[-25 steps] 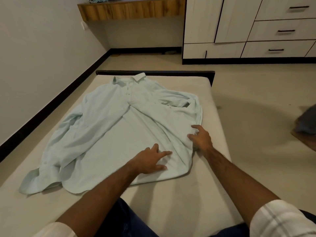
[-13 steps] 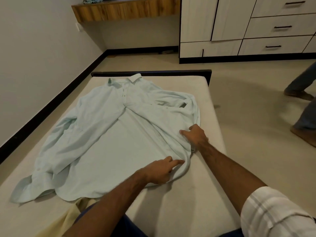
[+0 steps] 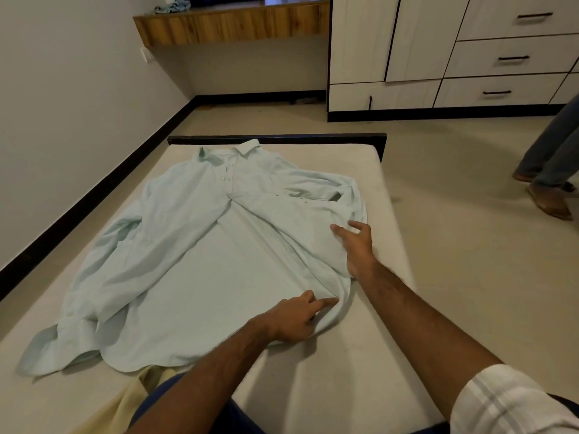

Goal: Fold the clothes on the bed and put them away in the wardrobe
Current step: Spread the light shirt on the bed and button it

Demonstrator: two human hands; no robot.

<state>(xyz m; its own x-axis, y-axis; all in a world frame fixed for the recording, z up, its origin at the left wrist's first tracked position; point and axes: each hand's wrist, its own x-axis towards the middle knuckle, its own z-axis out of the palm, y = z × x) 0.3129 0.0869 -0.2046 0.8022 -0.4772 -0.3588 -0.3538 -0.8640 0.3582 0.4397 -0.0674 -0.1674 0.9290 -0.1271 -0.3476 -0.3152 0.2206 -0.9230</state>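
1. Plain room, white wall on the left, wooden shelf up top, and a bare mattress in the middle with a pale mint shirt spread across it, collar at the far end.
2. Left hand has slid down to the shirt's near-right hem since a second ago; fingers pointing out flat, pressing the fabric.
3. Right hand has gone from pinching the side edge to hovering, fingers spread wide, holding nothing.
4. Looks like smoothing's wrapping up, no fold made yet.
5. Wardrobe sits far right, all shut.
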